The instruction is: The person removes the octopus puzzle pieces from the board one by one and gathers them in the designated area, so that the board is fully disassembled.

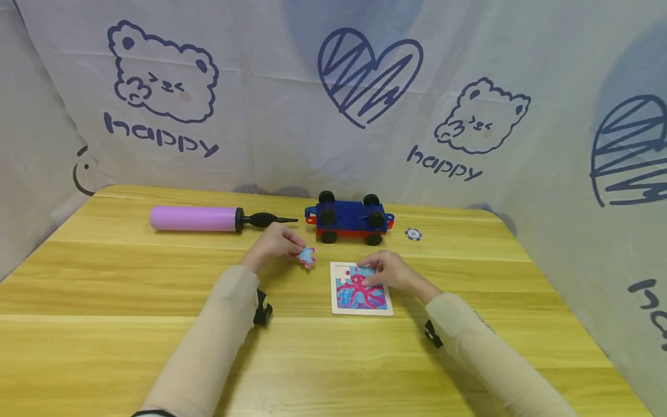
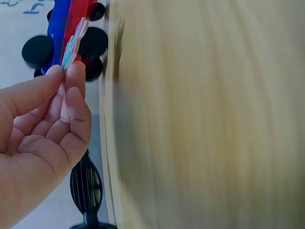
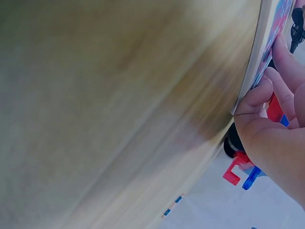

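My left hand [image 1: 276, 243] pinches a blue-and-pink jigsaw piece [image 1: 307, 257] between thumb and fingers, raised to the left of the puzzle. In the left wrist view the piece [image 2: 75, 44] appears nearly edge-on at the fingertips. A white-framed puzzle board [image 1: 336, 311] lies flat, with a pink octopus on blue; its upper left corner shows a bare pale patch. My right hand [image 1: 392, 270] rests over the board's upper right part, thumb and fingers touching it. In the right wrist view, bent fingers lie by the frame [image 3: 255, 57]; what is under them is hidden.
Behind the hands, a blue-and-red toy car [image 1: 350, 218] lies wheels up. A purple hand pump [image 1: 195, 219] with a black nozzle lies at the back left. A round poker chip [image 1: 413, 234] is right of the car. A printed cloth [image 1: 271, 116] hangs behind the table.
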Tool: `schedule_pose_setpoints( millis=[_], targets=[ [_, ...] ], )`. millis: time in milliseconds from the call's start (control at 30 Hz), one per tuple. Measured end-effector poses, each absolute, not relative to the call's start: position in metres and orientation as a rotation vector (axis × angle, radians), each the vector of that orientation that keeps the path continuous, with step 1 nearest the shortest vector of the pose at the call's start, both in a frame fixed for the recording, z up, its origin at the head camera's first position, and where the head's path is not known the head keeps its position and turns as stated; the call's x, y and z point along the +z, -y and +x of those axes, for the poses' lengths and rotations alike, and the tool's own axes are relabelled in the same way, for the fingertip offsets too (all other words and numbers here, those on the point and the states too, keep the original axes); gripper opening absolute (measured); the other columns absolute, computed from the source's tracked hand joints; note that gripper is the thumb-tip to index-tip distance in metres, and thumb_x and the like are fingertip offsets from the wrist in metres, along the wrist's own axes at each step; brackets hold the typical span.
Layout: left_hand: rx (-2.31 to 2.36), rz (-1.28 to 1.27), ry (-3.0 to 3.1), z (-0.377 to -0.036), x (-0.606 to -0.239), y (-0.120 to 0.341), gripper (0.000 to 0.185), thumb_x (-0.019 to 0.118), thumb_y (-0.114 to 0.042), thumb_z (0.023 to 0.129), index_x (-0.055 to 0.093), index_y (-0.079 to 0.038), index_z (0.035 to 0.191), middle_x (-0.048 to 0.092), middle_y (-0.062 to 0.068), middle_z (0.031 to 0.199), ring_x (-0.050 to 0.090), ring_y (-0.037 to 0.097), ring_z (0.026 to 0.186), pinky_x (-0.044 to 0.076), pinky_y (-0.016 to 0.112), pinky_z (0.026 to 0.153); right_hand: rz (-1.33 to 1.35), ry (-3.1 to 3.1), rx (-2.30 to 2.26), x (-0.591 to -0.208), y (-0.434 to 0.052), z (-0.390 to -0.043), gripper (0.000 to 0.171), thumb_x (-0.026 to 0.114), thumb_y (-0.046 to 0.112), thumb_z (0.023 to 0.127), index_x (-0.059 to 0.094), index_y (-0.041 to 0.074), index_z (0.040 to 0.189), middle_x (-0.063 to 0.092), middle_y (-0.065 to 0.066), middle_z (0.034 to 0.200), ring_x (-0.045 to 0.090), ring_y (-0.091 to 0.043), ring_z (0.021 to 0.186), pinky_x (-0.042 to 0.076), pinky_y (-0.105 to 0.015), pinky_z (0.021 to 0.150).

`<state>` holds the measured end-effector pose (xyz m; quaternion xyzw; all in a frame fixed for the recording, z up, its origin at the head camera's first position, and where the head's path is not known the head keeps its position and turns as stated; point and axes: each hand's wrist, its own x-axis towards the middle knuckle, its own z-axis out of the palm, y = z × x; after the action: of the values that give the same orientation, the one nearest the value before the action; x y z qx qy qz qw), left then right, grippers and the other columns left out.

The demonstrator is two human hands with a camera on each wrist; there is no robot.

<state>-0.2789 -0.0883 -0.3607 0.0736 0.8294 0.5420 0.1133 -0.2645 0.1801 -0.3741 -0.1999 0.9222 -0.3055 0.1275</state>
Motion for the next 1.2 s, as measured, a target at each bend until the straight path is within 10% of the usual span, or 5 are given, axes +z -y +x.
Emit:
schedule_pose_setpoints(
  millis=[1200],
  targets=[
    [1.448, 0.105, -2.431, -0.274, -0.364, 0.157, 0.016, 0.059, 0.006, 0.081, 0.06, 0.016, 0.093, 0.064, 0.006, 0.068, 0.057, 0.009, 0.057, 0.047, 0.022, 0.055, -0.617, -2.689, -0.88, -0.376, -0.182, -0.266, 0.036, 0.073, 0.011, 0.074, 0.064, 0.002, 0.108, 0.055, -0.003, 0.084, 0.044, -0.016, 0.072, 0.039, -0.026, 0.063]
  ],
)
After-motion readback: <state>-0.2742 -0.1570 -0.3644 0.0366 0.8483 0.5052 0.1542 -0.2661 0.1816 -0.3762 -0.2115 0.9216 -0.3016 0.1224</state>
